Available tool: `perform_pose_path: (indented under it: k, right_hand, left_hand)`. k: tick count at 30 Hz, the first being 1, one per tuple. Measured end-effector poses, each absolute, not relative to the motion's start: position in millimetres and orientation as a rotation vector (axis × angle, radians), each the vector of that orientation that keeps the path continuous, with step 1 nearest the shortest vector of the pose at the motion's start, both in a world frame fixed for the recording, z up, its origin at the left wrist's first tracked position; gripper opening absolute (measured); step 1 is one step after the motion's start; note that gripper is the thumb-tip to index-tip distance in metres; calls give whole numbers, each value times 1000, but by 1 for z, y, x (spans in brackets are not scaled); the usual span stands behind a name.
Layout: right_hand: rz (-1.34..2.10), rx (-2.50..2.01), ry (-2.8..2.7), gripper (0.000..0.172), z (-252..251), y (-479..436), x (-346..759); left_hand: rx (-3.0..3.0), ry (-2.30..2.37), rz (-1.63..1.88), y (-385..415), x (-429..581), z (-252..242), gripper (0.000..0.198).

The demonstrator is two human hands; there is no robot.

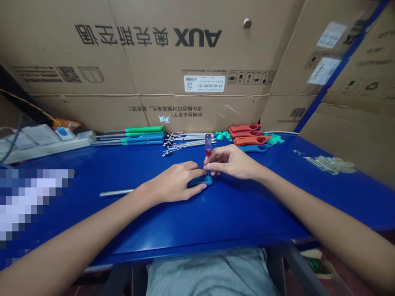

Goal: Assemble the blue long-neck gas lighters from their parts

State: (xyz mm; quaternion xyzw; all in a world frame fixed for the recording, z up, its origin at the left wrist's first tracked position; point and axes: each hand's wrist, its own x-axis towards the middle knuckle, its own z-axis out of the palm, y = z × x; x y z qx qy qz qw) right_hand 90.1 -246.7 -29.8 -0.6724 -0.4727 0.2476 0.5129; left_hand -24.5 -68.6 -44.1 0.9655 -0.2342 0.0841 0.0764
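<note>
My right hand [230, 161] pinches a small screwdriver [208, 144] with a clear purple handle and red collar. The screwdriver stands upright, its shaft pointing down at a blue lighter handle [202, 180] flat on the table; the exact contact of the tip is hidden by fingers. My left hand [179, 181] lies over the same blue handle, fingers and thumb on either side, holding it down. A thin metal tube [115, 192] emerges to the left from beneath my left hand, in line with the handle. The handle's left part is covered.
Behind my hands lie green and blue long lighters [143, 135], metal tubes with wires [188, 140], turquoise pieces [222, 135] and red and orange handles [248, 135]. Small clear parts [330, 164] lie right. A power strip [46, 144] sits left. Cardboard [154, 74] walls the blue table [234, 218].
</note>
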Motion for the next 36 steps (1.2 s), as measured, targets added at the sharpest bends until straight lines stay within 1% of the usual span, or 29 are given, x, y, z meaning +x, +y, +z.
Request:
perform_pose_path:
  k: [9,11,15,17,23,29,34,36]
  right_hand:
    - [504,-1647,-1083,35,-35,-242,88]
    - [508,-1640,-1084,33,-36,-242,88]
    - [568,-1622,-1090,21,-33,-244,90]
    - [628,-1609,-1089,18,-31,-246,91]
    - [737,-1557,-1081,19,-28,-247,93]
    - [621,-1635,-1100,21,-31,-245,92]
    - [545,-1659,-1101,31,-35,-243,90]
    - [542,-1656,-1098,33,-35,-243,89]
  left_hand:
    - [2944,-712,289,-69,-25,-44,37]
    - [2945,-715,288,-69,-25,-45,37]
    - [2931,-722,292,-68,-25,-45,37]
    - [2920,-723,285,-68,-25,-45,37]
    - [2904,-722,270,-67,-24,-46,39]
    - [2914,-714,273,-68,-25,-46,37]
    - [2927,-728,310,-69,-25,-45,36]
    - [2925,-727,314,-69,-25,-44,36]
